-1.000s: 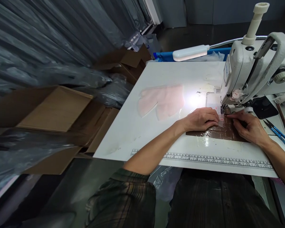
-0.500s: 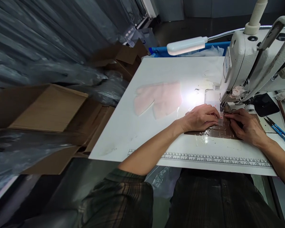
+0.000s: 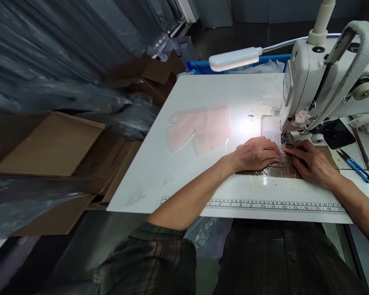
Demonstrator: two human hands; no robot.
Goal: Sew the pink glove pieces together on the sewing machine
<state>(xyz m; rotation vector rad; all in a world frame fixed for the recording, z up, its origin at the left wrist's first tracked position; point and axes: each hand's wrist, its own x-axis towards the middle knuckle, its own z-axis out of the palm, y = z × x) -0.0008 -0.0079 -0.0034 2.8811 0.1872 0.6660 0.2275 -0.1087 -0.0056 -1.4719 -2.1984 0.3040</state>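
Under the needle area of a white sewing machine point(image 3: 304, 82) lies a small translucent strip point(image 3: 282, 157) with pinkish marks. My left hand point(image 3: 258, 153) presses on the strip's left side, fingers bent and close together. From the right, my right hand point(image 3: 315, 166) pinches at its edge, index fingertip beside a pink mark. Both hands rest over a brown, taped sheet point(image 3: 273, 172) on the table. The fingers hide part of the strip. Further left, a pale pink cut piece point(image 3: 203, 127), split into two lobes, lies flat.
Blue-handled thread snips point(image 3: 356, 166), a black phone-like slab point(image 3: 338, 134) and a brown stick point(image 3: 362, 149) lie right of the machine. A lamp point(image 3: 235, 59) hangs over the white table point(image 3: 147, 172). A printed ruler point(image 3: 264, 207) runs along the near edge. Open cardboard boxes point(image 3: 49, 143) stand left.
The whole view has shifted slightly, moving the table and machine leftward. My right fingertips have come nearer my left fingers at the strip; the pink cut piece stays on the table.
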